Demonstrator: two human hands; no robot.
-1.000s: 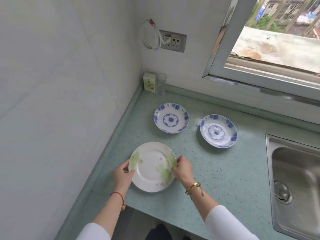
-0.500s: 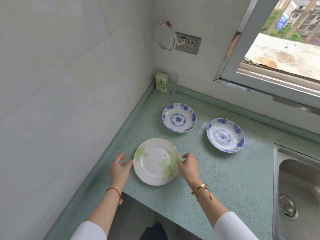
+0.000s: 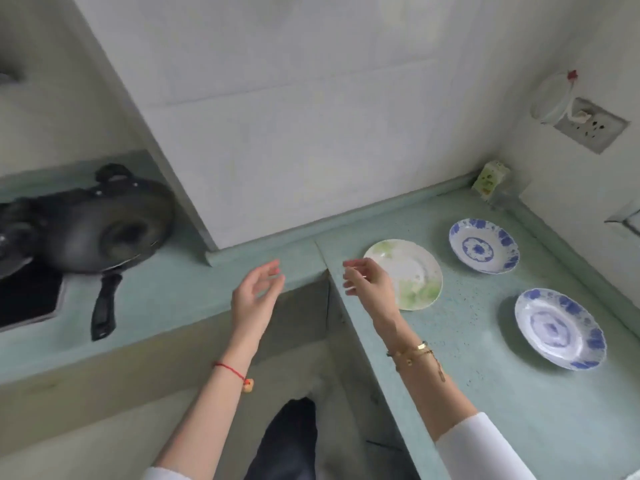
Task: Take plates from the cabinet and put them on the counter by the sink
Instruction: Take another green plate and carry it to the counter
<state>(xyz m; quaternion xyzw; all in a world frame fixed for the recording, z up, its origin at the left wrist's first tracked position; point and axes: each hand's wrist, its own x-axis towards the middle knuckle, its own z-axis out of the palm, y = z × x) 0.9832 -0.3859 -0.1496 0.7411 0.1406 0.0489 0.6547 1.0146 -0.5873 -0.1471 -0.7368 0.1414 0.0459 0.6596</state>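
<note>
Three plates lie on the pale green counter at the right. The white plate with green leaf print is nearest the counter's left edge. A blue-patterned plate sits behind it toward the corner, and a second blue-patterned plate lies nearer me on the right. My right hand hovers empty over the green plate's left rim, fingers loosely curled and apart. Further left, my left hand is raised off the counter, empty with spread fingers. No cabinet is in view.
A black frying pan with its handle pointing toward me rests on a stove at the left on a lower counter. A small green carton stands in the far corner. A wall socket with a coiled white cable is upper right.
Both hands have let go of the green plate and lifted away to the left. The view has swung left, hiding the sink and window and bringing the stove and pan in.
</note>
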